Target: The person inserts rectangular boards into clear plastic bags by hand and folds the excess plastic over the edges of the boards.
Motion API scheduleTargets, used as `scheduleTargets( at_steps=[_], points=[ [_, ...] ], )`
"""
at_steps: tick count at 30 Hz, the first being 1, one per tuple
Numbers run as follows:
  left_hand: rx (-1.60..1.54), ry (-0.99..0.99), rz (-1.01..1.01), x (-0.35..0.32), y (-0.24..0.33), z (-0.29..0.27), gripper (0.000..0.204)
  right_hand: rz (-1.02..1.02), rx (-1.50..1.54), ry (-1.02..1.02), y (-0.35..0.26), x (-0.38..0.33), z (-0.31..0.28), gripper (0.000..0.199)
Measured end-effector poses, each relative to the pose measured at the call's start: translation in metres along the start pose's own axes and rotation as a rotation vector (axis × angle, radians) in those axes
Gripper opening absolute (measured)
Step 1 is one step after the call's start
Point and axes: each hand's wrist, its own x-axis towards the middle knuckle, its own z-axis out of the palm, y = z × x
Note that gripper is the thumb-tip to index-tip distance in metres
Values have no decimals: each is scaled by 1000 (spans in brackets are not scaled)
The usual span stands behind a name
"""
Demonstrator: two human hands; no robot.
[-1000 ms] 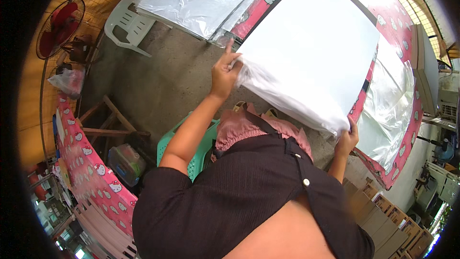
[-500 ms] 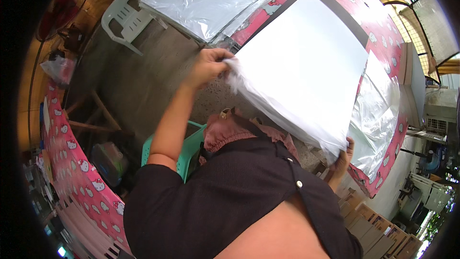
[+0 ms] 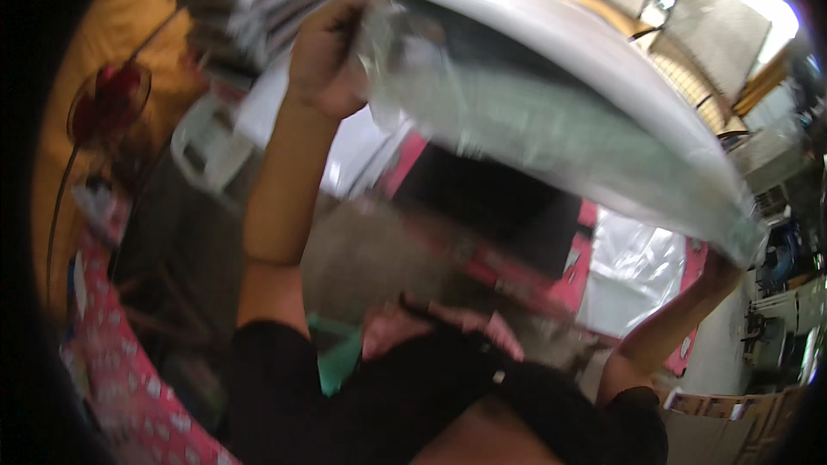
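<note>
Workshop, pink-covered table (image 3: 568, 288), cardboard boxes (image 3: 711, 430)

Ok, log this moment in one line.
plastic-covered sheet: held up, bowed; left hand: gripping left end; right hand: at right end, partly hidden; dark panel: on pink tablecloth

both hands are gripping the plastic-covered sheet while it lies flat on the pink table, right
Not lying flat: the head view shows the plastic-covered sheet held above the pink table. The left hand and right hand both grip it.
</note>
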Motion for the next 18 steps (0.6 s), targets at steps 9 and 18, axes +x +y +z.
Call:
scheduleTargets(
  at_steps=[9, 18],
  points=[
    [-134, 249, -79, 140, 26, -59, 16, 106, 104, -220, -45, 94, 129, 20],
    [503, 697, -23, 82, -19, -124, 16, -101, 92, -292, -4, 60, 157, 19]
  ],
)
